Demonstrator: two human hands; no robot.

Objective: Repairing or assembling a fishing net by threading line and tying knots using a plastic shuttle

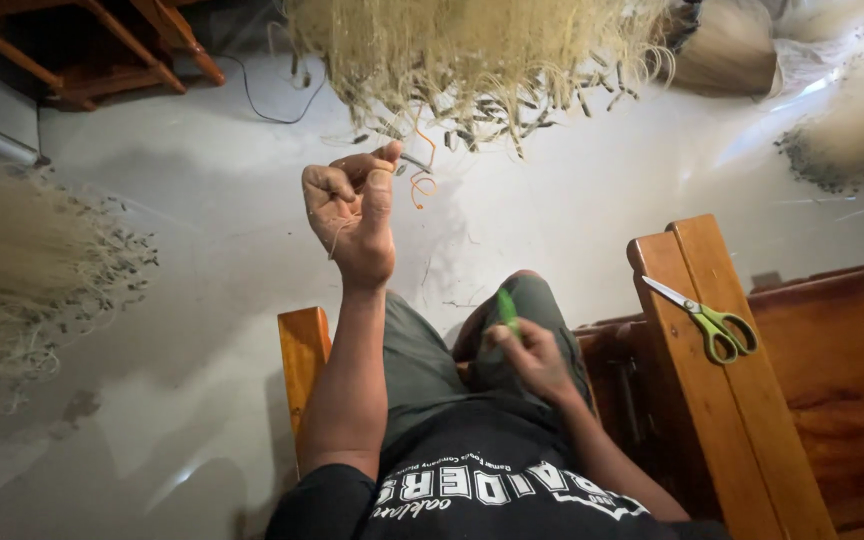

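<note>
The left hand (pixel 352 215) is raised at the centre of the frame, its grip closed: thumb and forefinger pinch a thin pale strand (pixel 407 160) that runs up into the net (pixel 472 60), a tangled straw-coloured mass hanging at the top centre, fringed along its lower edge with small dark weights. An orange cord (pixel 424 170) curls down just beside the fingertips, touching or nearly touching the pinched strand (which of the two, I cannot tell).

The right hand (pixel 532 360) sits lower, right of centre, over the lap. Its grip is closed around a small green tool (pixel 506 308), whose tip points up out of the fist; the kind of tool is too hidden to tell. The two hands are well apart.

At the right of the frame stands a wooden bench (pixel 722 420); scissors (pixel 702 318) with green handles lie on its armrest, blades shut and pointing to the upper left, near the right hand but not touching it. A second wooden armrest (pixel 304 360) shows at the lower left of centre, beside the left forearm.

More net lies in heaps on the pale floor (pixel 212 230): one pile (pixel 22 280) at the left edge, another (pixel 852 130) at the upper right. A dark cable (pixel 262 105) loops across the floor at the upper left, near wooden furniture legs (pixel 102 50).
</note>
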